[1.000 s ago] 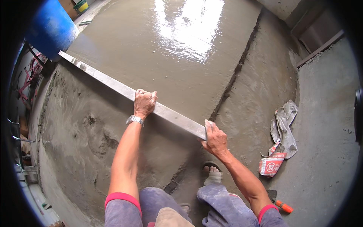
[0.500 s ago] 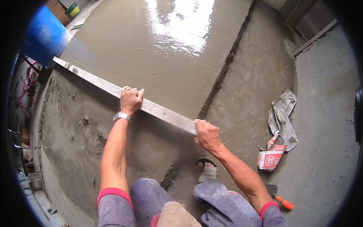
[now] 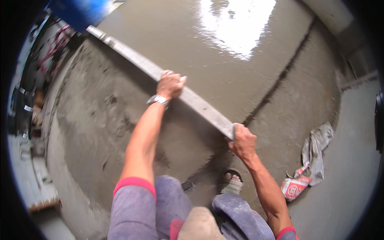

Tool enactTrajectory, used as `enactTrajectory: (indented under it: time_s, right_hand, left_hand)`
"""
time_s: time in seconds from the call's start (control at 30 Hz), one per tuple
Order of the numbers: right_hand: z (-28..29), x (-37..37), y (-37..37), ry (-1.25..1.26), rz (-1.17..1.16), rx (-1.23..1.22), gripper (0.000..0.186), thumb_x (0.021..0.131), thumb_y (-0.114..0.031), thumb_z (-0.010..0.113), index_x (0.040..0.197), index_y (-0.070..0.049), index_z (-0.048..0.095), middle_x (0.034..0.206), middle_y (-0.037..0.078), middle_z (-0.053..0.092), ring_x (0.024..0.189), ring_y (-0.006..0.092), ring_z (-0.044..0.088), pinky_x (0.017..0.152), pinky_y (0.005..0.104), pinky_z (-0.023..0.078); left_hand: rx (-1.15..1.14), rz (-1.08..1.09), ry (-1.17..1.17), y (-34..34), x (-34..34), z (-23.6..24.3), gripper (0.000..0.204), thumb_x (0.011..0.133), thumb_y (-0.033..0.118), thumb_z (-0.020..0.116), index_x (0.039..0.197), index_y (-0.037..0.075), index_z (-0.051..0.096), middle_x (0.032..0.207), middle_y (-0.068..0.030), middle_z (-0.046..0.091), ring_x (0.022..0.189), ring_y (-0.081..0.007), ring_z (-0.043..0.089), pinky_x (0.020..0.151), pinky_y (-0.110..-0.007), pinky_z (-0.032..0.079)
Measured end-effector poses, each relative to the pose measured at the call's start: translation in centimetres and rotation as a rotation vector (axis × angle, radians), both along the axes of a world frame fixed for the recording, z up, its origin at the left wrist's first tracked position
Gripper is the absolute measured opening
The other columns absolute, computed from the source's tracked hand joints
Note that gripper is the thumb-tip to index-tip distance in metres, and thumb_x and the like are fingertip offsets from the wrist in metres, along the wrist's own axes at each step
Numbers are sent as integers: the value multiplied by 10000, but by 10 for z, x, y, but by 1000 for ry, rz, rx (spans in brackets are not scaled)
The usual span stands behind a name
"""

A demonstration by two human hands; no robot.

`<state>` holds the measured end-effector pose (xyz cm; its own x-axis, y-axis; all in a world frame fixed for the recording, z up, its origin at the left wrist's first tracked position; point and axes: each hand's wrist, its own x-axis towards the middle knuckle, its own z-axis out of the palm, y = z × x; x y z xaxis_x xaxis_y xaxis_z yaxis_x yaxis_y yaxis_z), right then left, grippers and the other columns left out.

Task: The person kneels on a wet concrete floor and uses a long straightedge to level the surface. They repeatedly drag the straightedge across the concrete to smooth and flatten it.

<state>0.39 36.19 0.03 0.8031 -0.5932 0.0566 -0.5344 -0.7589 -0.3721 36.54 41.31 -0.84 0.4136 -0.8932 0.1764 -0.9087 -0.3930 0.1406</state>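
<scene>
Hands (image 3: 170, 85), two, closed firmly on one grey bar (image 3: 202, 106); we count one blue barrel (image 3: 78, 14) by its far end, one crumpled sack (image 3: 316, 158).

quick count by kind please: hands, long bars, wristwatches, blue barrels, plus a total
hands: 2 (left hand, right hand)
long bar: 1
wristwatch: 1
blue barrel: 1
total: 5
</scene>
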Motion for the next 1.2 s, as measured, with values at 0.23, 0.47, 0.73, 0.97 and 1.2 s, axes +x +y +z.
enactTrajectory:
  time_s: [0.23,0.47,0.73,0.97,1.2]
  right_hand:
    - [5,-32,-2,6,-4,13,528,688,-189,810,1117,-25,548,950,134,617,871,340,640,708,442,534]
    - [5,-4,2,15,32,12,544,681,-185,819,1121,-11,552,985,130,614,910,330,635,716,438,535]
    - [7,-38,-1,9,10,44,525,686,-178,808,1124,-27,559,959,144,620,905,351,634,715,450,524]
    - [5,4,17,-4,66,38,520,686,-172,803,1123,-32,557,962,134,609,885,342,629,704,443,524]
    - [4,-33,16,5,15,60,545,649,-158,801,1116,-33,550,970,122,602,913,327,626,728,439,533]
  left_hand:
    - [-103,-51,145,3,-39,-5,406,934,333,540,691,57,713,765,-108,690,887,-312,650,1014,-445,389]
    - [-91,19,65,8,-9,-8,386,910,326,568,662,61,700,700,-132,673,868,-310,643,974,-436,424]
    - [-130,-28,81,6,-42,-15,382,917,318,561,662,68,695,759,-92,695,847,-287,640,964,-409,401]
    - [-55,14,40,29,4,-9,429,933,349,542,666,48,693,735,-108,693,836,-317,647,1008,-419,404]
    - [-152,-43,87,26,-39,-11,416,926,324,541,644,51,679,719,-110,680,817,-308,648,1011,-415,403]
